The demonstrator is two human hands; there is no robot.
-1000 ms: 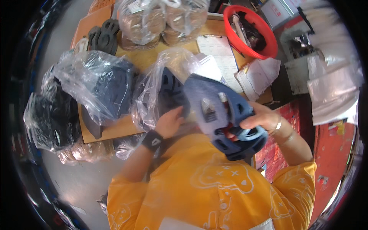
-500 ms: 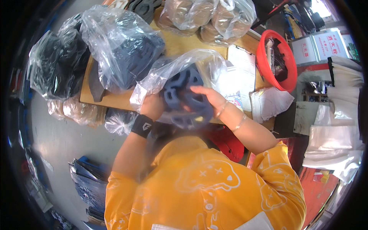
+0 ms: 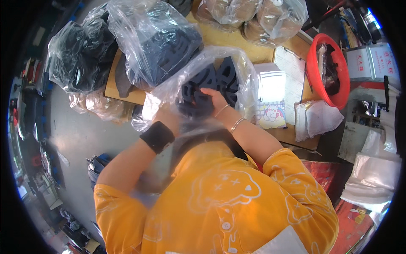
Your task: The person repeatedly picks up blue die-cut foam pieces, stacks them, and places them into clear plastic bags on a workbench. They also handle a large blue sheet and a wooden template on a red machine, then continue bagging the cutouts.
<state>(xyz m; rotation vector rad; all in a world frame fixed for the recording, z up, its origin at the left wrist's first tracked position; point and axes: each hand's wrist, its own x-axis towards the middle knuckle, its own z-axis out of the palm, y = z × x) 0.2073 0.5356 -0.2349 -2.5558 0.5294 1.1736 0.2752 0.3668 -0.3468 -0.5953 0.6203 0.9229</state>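
A clear plastic bag (image 3: 247, 70) lies on the table in front of me, its mouth facing my body. My left hand (image 3: 168, 116) is closed at the bag's left edge, its fingers partly hidden by the film. Inside the mouth, my right hand (image 3: 215, 101) grips a dark blue, sole-like piece (image 3: 196, 91) with large cut-outs, thumb on top; its other fingers are hidden. Another dark cut-out piece (image 3: 228, 72) shows deeper in the bag, to the right.
Larger filled bags stand at the left: one of dark pieces (image 3: 158, 46) and one of black material (image 3: 80, 59). Bags of brown round items (image 3: 270, 21) are at the back. To the right are a red basin (image 3: 313, 63), papers (image 3: 292, 76), a notepad (image 3: 270, 114) and a white cloth-like bundle (image 3: 319, 118).
My right hand has moved the dark piece farther into the bag, beside another one. My left hand stays at the bag's edge. The whole view has shifted somewhat.
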